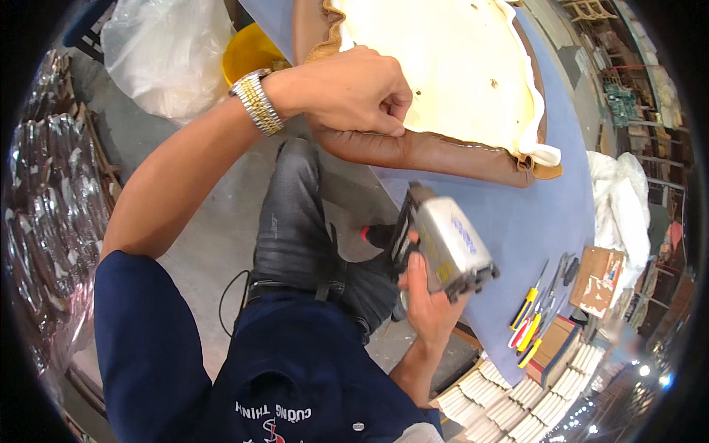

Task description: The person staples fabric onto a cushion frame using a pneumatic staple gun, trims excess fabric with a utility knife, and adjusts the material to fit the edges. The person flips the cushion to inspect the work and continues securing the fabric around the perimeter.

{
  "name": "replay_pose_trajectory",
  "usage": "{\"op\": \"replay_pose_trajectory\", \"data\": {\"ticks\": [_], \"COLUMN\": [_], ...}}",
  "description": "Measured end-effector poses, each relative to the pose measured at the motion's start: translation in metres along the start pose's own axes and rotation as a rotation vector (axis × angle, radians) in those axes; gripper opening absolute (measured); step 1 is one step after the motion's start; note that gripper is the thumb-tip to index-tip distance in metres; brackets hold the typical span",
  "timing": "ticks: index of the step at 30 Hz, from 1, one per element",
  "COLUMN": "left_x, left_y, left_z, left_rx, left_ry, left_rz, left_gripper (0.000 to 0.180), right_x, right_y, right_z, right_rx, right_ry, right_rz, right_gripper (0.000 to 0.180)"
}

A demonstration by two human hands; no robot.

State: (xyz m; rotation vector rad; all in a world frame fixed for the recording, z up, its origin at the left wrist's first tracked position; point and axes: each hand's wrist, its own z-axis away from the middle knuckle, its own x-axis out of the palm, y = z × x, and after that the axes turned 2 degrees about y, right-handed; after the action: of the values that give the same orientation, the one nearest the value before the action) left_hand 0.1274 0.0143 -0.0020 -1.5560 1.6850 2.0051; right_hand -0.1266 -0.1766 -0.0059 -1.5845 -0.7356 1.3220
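A padded piece covered in brown leather lies underside up on a blue-grey table. Its middle is a cream-coloured panel with a few small dark marks. Along the near edge, a seam of light stitches or staples runs between leather and panel. My left hand is closed, thumb and fingers pinching the leather edge where it meets the panel. In my right hand is a silver and black staple gun, held just off the table's near side, apart from the leather. Its nose points up toward the padded piece.
Several screwdrivers with yellow or red handles lie at the table's right, near a small wooden board. Below them are rows of pale strips. A yellow bucket and a clear plastic bag stand at the far left.
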Motion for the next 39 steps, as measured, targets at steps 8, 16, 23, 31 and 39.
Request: {"op": "replay_pose_trajectory", "data": {"ticks": [8, 16, 23, 31, 39], "left_x": [0.003, 0.019, 0.015, 0.020, 0.020], "left_y": [0.007, 0.004, 0.008, 0.005, 0.000], "left_z": [-0.001, -0.002, -0.001, 0.000, 0.000], "left_rx": [0.031, 0.072, 0.004, 0.014, 0.036], "left_ry": [0.019, 0.124, 0.070, 0.104, 0.100], "left_rz": [-0.078, -0.142, -0.145, -0.136, -0.118], "left_gripper": [0.027, 0.022, 0.018, 0.015, 0.017], "right_x": [0.023, 0.043, 0.042, 0.044, 0.036], "right_y": [0.047, 0.033, 0.020, -0.010, -0.018], "right_z": [0.026, -0.003, -0.020, -0.025, -0.036], "right_rx": [-0.126, -0.172, -0.277, -0.218, 0.012], "right_ry": [-0.005, 0.025, 0.013, 0.026, -0.019], "right_rz": [-0.091, -0.049, 0.235, 0.422, 0.146], "right_gripper": [0.043, 0.044, 0.041, 0.037, 0.025]}}
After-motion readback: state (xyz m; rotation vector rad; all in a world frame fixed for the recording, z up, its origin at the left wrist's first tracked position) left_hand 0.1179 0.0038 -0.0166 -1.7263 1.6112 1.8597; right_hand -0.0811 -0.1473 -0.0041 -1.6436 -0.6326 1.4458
